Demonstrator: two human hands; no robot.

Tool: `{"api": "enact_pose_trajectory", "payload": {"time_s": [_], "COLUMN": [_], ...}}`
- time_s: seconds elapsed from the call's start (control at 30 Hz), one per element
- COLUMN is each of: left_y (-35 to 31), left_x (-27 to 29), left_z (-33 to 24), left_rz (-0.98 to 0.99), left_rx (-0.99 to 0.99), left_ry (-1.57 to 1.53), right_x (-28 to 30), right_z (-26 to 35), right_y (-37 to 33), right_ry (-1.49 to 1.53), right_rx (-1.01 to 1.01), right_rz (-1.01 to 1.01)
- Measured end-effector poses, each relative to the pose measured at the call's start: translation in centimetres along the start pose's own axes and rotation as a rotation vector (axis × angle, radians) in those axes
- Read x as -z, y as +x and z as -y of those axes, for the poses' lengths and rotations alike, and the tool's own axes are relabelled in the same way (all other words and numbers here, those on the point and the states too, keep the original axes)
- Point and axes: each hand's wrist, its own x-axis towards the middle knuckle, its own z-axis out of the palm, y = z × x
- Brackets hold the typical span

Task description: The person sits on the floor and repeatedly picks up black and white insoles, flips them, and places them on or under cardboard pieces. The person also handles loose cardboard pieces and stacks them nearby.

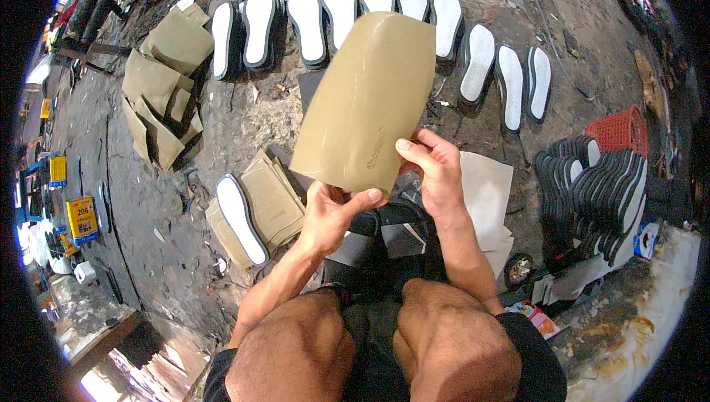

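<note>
Between my two hands a tan, bendy sheet of sole material is held up, curved, with embossed lettering near its right lower edge. My left hand grips its lower edge, thumb on the near side and the other fingers mostly hidden. At the right lower corner my right hand pinches it between thumb and fingers. Below and left of the sheet, a white-topped shoe sole lies on a stack of similar tan sheets.
Rows of white-topped soles lie across the far floor. More tan sheets are heaped at the far left. To the right stand piled dark soles, a red basket and pale sheets. Yellow-blue boxes sit left.
</note>
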Motion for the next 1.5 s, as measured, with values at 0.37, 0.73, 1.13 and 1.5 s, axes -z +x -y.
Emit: {"api": "enact_pose_trajectory", "payload": {"time_s": [0.37,0.73,1.13,1.5], "left_y": [-1.4,-0.9,-6.2,-5.7], "left_x": [3.4,3.3,17.3,13.3], "left_z": [0.3,2.1,7.7,2.1], "left_rz": [0.104,-0.422,-1.044,0.131], "left_rx": [0.112,-0.092,-0.336,0.263], "left_ry": [0.014,0.275,1.191,0.296], "right_x": [5.5,0.9,8.5,3.3], "right_z": [5.0,-3.6,-8.0,-3.8], "right_y": [7.6,2.8,3.0,-0.1], "right_ry": [0.144,-0.265,-0.266,-0.264], "right_rx": [0.097,0.407,0.018,0.265], "right_rz": [-0.315,-0.267,-0.159,0.2]}}
